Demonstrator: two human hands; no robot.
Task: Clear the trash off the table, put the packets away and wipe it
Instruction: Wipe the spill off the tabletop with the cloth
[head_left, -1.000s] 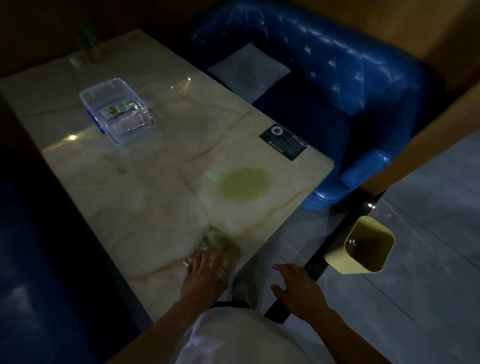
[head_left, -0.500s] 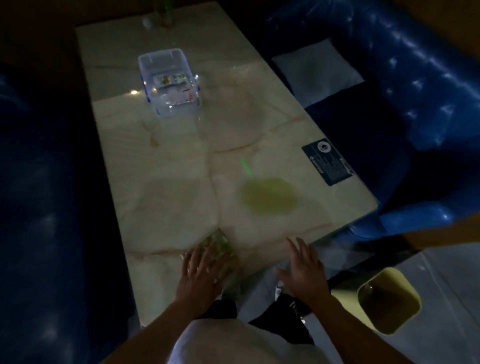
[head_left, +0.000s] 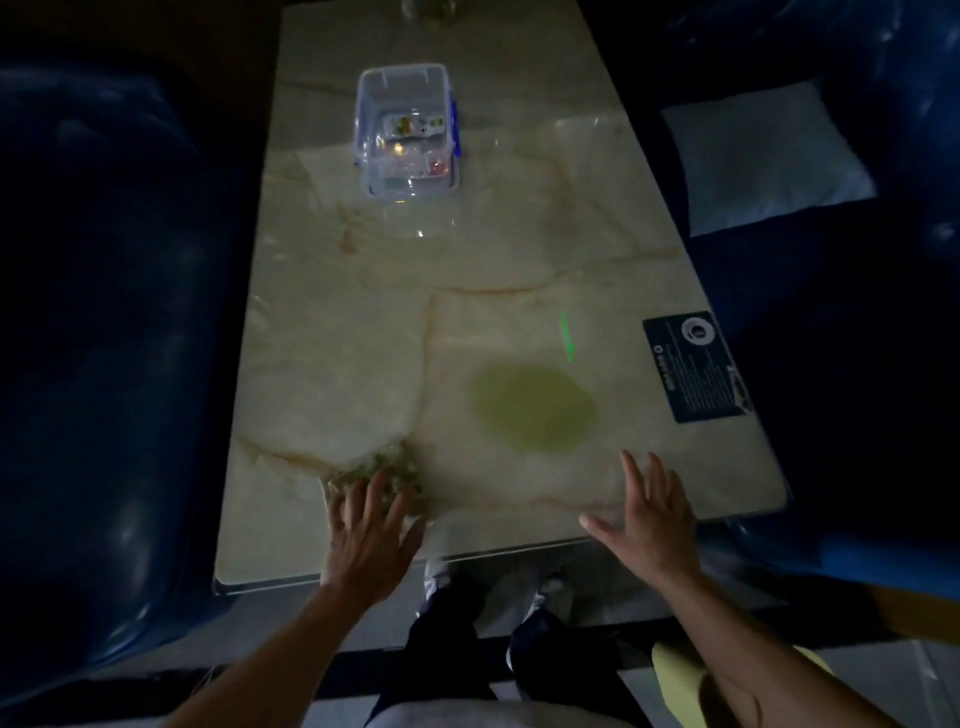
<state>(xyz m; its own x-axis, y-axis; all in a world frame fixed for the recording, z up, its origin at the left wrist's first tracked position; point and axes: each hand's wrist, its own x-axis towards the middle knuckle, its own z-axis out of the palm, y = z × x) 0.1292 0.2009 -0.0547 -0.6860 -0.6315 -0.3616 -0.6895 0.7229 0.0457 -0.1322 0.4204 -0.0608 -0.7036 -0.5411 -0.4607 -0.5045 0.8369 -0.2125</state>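
Note:
A pale marble table (head_left: 363, 322) fills the middle of the dim view. My left hand (head_left: 371, 530) lies flat with spread fingers on a crumpled greenish cloth (head_left: 384, 465) near the table's front edge. My right hand (head_left: 649, 514) rests open, palm down, on the bare tabletop near the front right edge and holds nothing. A clear plastic box (head_left: 405, 130) with packets inside stands toward the far end. A round greenish patch (head_left: 535, 413) shows on the marble between my hands and a dark label (head_left: 693, 366) stuck at the right edge.
Blue padded sofas flank the table, one on the left (head_left: 114, 322) and one on the right (head_left: 883, 78) with a white cushion (head_left: 763, 161). A yellow bin (head_left: 675, 665) sits on the floor under my right forearm. A dim object (head_left: 431, 8) stands at the table's far end.
The view has swung left to face the table squarely. My right hand moved from beyond the table's edge onto the tabletop. My left hand stays on the cloth.

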